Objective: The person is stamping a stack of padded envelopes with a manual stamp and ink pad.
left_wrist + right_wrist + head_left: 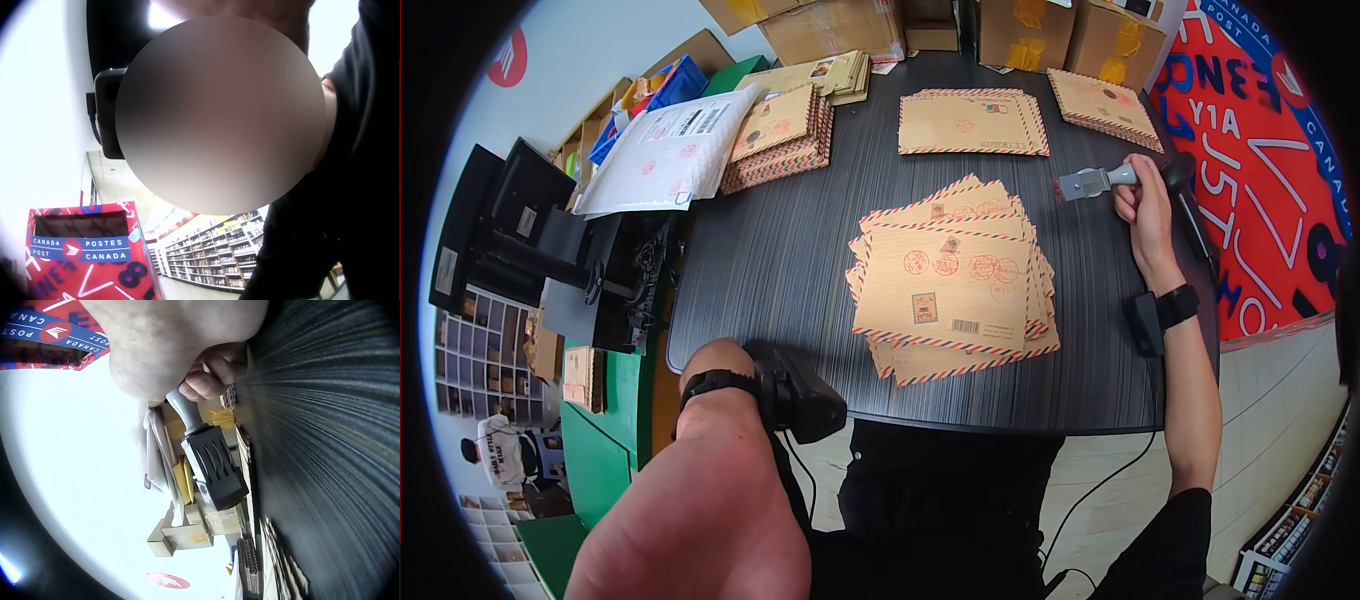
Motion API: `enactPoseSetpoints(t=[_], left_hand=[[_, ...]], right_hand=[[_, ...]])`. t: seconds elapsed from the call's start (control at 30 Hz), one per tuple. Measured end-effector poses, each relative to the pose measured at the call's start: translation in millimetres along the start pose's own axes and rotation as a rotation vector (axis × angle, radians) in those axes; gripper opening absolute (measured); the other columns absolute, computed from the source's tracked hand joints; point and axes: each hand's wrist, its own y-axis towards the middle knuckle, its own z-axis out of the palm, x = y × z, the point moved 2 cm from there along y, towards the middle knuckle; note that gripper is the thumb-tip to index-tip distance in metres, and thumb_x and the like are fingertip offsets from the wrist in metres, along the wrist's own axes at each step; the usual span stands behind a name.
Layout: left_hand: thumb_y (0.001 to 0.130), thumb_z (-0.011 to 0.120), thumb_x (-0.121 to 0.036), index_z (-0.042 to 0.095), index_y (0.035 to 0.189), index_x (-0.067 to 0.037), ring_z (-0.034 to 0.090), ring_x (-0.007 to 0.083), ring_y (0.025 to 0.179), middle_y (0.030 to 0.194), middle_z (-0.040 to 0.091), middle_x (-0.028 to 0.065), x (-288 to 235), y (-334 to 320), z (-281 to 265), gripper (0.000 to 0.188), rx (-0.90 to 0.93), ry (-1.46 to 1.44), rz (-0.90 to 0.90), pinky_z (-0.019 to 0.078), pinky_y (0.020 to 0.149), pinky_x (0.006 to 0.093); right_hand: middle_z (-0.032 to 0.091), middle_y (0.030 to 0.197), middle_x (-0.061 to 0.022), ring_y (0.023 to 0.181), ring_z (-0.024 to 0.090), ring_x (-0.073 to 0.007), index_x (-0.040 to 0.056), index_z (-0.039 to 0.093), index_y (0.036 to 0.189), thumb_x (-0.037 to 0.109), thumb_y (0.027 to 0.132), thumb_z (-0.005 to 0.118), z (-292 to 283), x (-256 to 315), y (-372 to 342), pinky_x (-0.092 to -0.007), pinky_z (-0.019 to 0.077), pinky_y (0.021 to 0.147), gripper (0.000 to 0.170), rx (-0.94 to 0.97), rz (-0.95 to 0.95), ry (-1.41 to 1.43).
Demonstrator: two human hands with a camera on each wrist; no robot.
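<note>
My right hand (1148,205) grips the grey handle of a hand stamp (1088,184) above the right side of the dark table (790,250). In the right wrist view the slotted black head of the stamp points away from the curled fingers (203,384). Left of this hand lies a loose, fanned pile of airmail envelopes (950,285) with striped edges, postage stamps and red round postmarks. My left hand (720,356) is raised near the table's front left edge, mostly hidden behind its wrist; its fingers do not show.
Stacked envelopes stand at the back left (778,135), back middle (972,122) and back right (1103,105). A white mailing bag (662,150) overhangs the left edge. Cardboard boxes (1025,35) line the back. A black scanner (1185,185) stands right of the hand; monitors (515,215) are at left.
</note>
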Motion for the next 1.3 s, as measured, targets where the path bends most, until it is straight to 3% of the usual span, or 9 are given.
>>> enactPoseSetpoints(t=[0.3, 0.4, 0.47, 0.53, 0.57, 0.7, 0.83, 1.1, 1.3], left_hand=[[0.097, 0.05, -0.03, 0.054, 0.125, -0.012, 0.042, 0.0198, 0.125, 0.133, 0.051, 0.0066, -16, 7, -30, 0.034, -0.227, 0.754, 0.316, 0.0283, 0.112, 0.0416], [0.09, 0.05, -0.055, 0.047, 0.125, -0.006, 0.053, 0.0252, 0.098, 0.123, 0.053, 0.0101, -43, 0, -80, 0.061, 0.033, 0.727, -0.056, 0.0489, 0.084, 0.0373], [0.09, 0.051, -0.053, 0.047, 0.125, -0.004, 0.052, 0.0237, 0.102, 0.119, 0.055, 0.0119, 11, -13, -78, 0.061, -0.212, 0.417, -0.296, 0.0483, 0.082, 0.0371], [0.092, 0.049, -0.049, 0.049, 0.121, -0.001, 0.054, 0.0235, 0.1, 0.112, 0.058, 0.015, 56, -42, -100, 0.057, -0.045, 0.824, -0.44, 0.0473, 0.077, 0.0346], [0.096, 0.047, -0.024, 0.054, 0.114, -0.001, 0.06, 0.0202, 0.076, 0.102, 0.061, 0.0128, 87, -61, -102, 0.03, -0.169, 0.666, -0.398, 0.0479, 0.061, 0.0288], [0.094, 0.054, -0.023, 0.061, 0.097, -0.003, 0.055, 0.0069, 0.07, 0.079, 0.062, 0.0006, 129, -180, -146, 0.021, -0.205, 0.676, -1.469, 0.0419, 0.059, 0.0222], [0.089, 0.061, -0.04, 0.064, 0.09, -0.002, 0.059, 0.0114, 0.068, 0.074, 0.064, 0.0036, 123, -285, -177, 0.038, 0.107, 0.763, -1.963, 0.0469, 0.064, 0.0275], [0.076, 0.075, -0.044, 0.063, 0.088, -0.002, 0.06, 0.0118, 0.066, 0.074, 0.065, 0.0049, 132, -291, -169, 0.045, 0.551, 0.803, -2.011, 0.0483, 0.062, 0.0287], [0.075, 0.079, -0.035, 0.059, 0.083, -0.006, 0.058, 0.0097, 0.065, 0.073, 0.063, 0.0021, 136, -283, -163, 0.036, 0.388, 0.631, -2.104, 0.046, 0.057, 0.0245]], right_hand=[[0.033, 0.062, 0.0037, 0.048, 0.028, -0.0035, 0.0087, 0.049, 0.097, 0.028, 0.102, 0.04, -2, 1, -1, -0.02, 0.0212, 0.045, 0.022, -0.008, 0.009, 0.002], [0.033, 0.062, 0.0037, 0.049, 0.028, -0.0035, 0.0088, 0.049, 0.097, 0.028, 0.102, 0.04, 0, -1, 0, -0.02, 0.0213, 0.045, 0.022, 0.001, 0.005, 0.011], [0.034, 0.062, 0.0037, 0.048, 0.028, -0.0035, 0.0089, 0.049, 0.097, 0.028, 0.102, 0.04, -1, 0, -1, -0.02, 0.0214, 0.045, 0.022, -0.004, 0.002, 0.017], [0.033, 0.062, 0.0038, 0.049, 0.029, -0.0033, 0.0086, 0.049, 0.096, 0.028, 0.102, 0.042, 0, 1, -1, -0.0196, 0.0217, 0.045, 0.022, -0.007, -0.011, 0.027], [0.033, 0.062, 0.0039, 0.049, 0.029, -0.0032, 0.0083, 0.048, 0.095, 0.028, 0.101, 0.043, 0, 1, -1, -0.0192, 0.022, 0.044, 0.021, -0.012, -0.017, 0.037], [0.033, 0.062, 0.0039, 0.049, 0.029, -0.0029, 0.0081, 0.047, 0.094, 0.029, 0.1, 0.045, 0, 1, -2, -0.0187, 0.0227, 0.043, 0.021, -0.011, -0.021, 0.056], [0.033, 0.063, 0.0038, 0.05, 0.03, -0.0028, 0.0081, 0.047, 0.095, 0.029, 0.1, 0.045, -1, 1, 0, -0.0185, 0.0232, 0.043, 0.021, -0.005, -0.026, 0.065], [0.032, 0.061, 0.0043, 0.048, 0.027, -0.0029, 0.0094, 0.048, 0.095, 0.029, 0.102, 0.042, -2, -2, 1, -0.0199, 0.0202, 0.044, 0.021, -0.004, -0.026, 0.056], [0.032, 0.061, 0.0046, 0.048, 0.027, -0.0027, 0.0094, 0.048, 0.095, 0.028, 0.101, 0.043, -3, -2, 2, -0.0198, 0.0199, 0.043, 0.021, 0.004, -0.039, 0.075]])
